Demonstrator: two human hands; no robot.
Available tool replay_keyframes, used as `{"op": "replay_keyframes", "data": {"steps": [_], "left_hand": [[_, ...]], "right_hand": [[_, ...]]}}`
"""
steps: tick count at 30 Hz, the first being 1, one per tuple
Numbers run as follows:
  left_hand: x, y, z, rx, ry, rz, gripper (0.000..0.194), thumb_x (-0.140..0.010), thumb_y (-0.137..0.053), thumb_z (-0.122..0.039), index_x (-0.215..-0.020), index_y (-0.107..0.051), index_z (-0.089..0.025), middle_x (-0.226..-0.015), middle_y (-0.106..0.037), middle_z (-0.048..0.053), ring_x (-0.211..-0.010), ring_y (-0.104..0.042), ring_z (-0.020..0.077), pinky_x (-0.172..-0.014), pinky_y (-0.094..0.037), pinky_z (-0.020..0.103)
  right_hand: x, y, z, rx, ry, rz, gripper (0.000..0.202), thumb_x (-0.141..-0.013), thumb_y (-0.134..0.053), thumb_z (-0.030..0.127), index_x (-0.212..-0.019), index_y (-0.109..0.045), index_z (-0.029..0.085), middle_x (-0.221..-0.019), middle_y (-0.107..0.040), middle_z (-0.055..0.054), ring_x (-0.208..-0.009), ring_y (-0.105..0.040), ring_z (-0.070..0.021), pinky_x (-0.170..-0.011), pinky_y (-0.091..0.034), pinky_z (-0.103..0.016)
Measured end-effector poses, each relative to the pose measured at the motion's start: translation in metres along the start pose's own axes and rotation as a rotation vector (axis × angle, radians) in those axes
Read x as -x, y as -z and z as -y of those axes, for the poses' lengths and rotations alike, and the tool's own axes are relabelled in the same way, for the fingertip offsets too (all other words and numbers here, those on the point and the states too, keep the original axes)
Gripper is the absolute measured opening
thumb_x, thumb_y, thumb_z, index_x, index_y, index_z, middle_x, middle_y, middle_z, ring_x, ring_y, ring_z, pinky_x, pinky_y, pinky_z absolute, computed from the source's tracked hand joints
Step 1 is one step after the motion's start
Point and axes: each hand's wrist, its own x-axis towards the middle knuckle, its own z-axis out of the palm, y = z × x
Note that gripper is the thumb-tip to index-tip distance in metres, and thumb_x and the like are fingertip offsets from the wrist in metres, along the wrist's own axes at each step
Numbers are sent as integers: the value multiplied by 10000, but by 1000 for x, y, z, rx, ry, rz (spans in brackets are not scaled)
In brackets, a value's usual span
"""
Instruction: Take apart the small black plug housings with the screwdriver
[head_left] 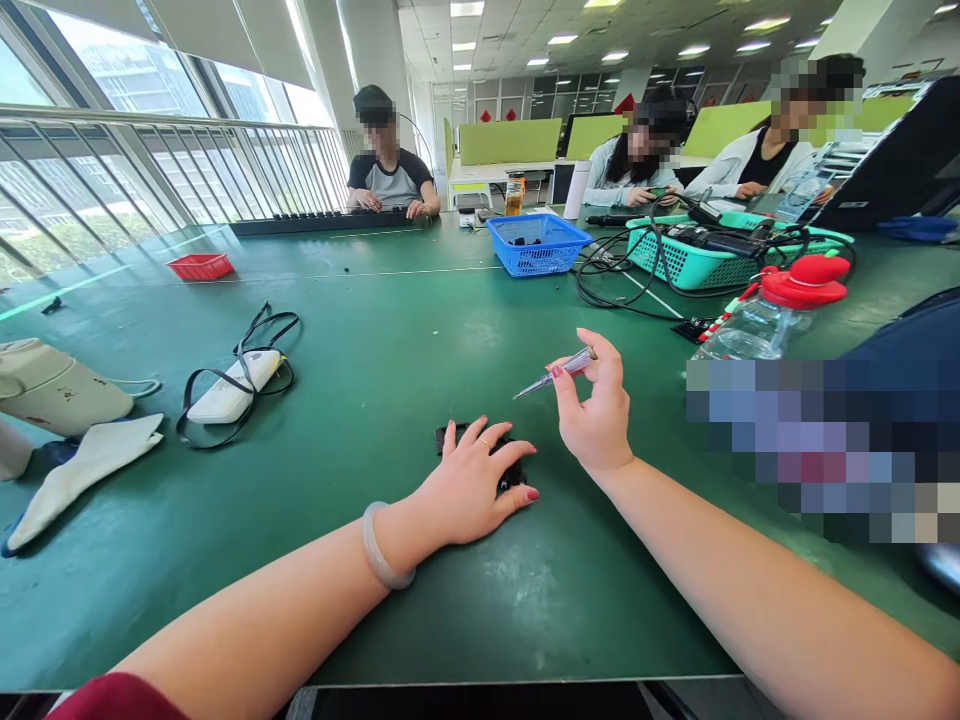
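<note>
My right hand [600, 415] grips a small screwdriver [574, 364] with a clear handle between thumb and fingers. Its thin metal shaft points left and slightly down, above the table. My left hand [476, 480] lies palm down with fingers spread over a flat black part [512, 476]. Much of that part is hidden beneath the palm and fingers, so its kind does not show. The screwdriver tip is apart from the black part, a little up and to its right.
On the green table [360, 560] stand a blue basket [536, 250], a teal basket [679, 262] with cables, a red-lidded bottle [757, 325] and a red tray [201, 267]. A white power bank [236, 388] with a black strap lies left. Several people sit across the table.
</note>
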Motion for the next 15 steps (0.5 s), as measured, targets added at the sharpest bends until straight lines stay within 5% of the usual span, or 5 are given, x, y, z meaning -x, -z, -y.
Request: {"op": "replay_keyframes", "data": {"steps": [9,15], "left_hand": [[40,2,-21,-23,51,11,145,-948,-572,-341,-1059,-621,-261,-1433,-506,107,-1417,-392,332,-1153,-258,716],[98,17,17,-53,193,-136,129,-935,-500,-252,-977,-622,-249,-1360,-565,98,-1339,-474,282,-1144,-357,611]], "right_hand": [[3,-1,4,-4,0,28,389,-946,-544,262,-1328,-482,226,-911,-738,-46,-807,-694,-206,-877,-532,-433],[5,-2,5,-8,0,58,393,-943,-527,247,-1332,-483,224,-908,-736,-45,-823,-691,-203,-881,-538,-436]]}}
